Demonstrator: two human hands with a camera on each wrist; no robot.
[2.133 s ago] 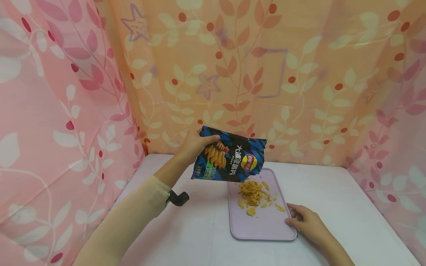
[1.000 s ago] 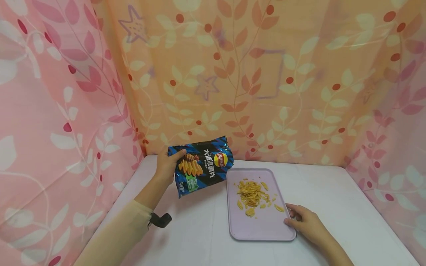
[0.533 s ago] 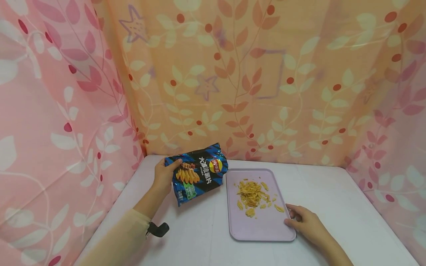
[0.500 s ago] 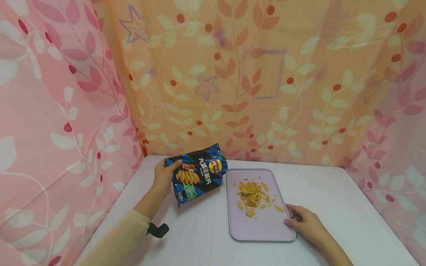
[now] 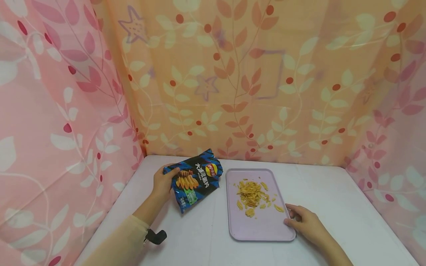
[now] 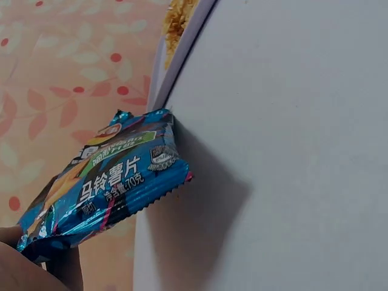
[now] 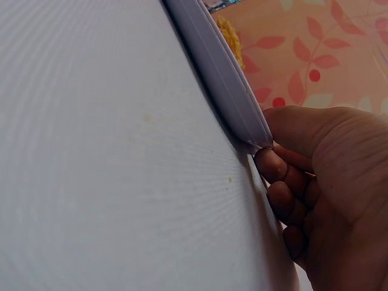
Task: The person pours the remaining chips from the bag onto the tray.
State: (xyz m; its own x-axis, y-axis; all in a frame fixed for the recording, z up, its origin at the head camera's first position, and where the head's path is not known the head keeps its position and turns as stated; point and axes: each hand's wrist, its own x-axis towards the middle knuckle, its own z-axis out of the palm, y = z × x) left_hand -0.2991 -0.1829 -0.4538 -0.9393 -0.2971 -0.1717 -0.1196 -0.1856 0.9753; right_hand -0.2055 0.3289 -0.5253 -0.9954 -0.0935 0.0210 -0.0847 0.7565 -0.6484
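Observation:
A blue and black chip bag (image 5: 196,181) is tilted above the table, left of a lilac tray (image 5: 259,231). My left hand (image 5: 164,181) grips the bag's left edge, thumb on its printed front and the other fingers hidden behind. In the left wrist view the bag (image 6: 115,176) hangs over the table and casts a shadow. A heap of yellow potato chips (image 5: 252,194) lies on the tray, with crumbs and loose pieces around it. At the tray's right edge my right hand (image 5: 306,221) pinches the rim; the right wrist view shows thumb and curled fingers (image 7: 271,163) there.
A white-covered table (image 5: 196,240) carries everything. Orange patterned cloth (image 5: 206,74) hangs behind it, and pink cloth (image 5: 56,111) closes off the left and right sides. A black curved piece (image 5: 156,236) sticks out at the left sleeve's cuff.
Over the tray at first, the bag has moved left and down in my left hand, off the tray, and tilted further. My right hand and the tray have stayed in place.

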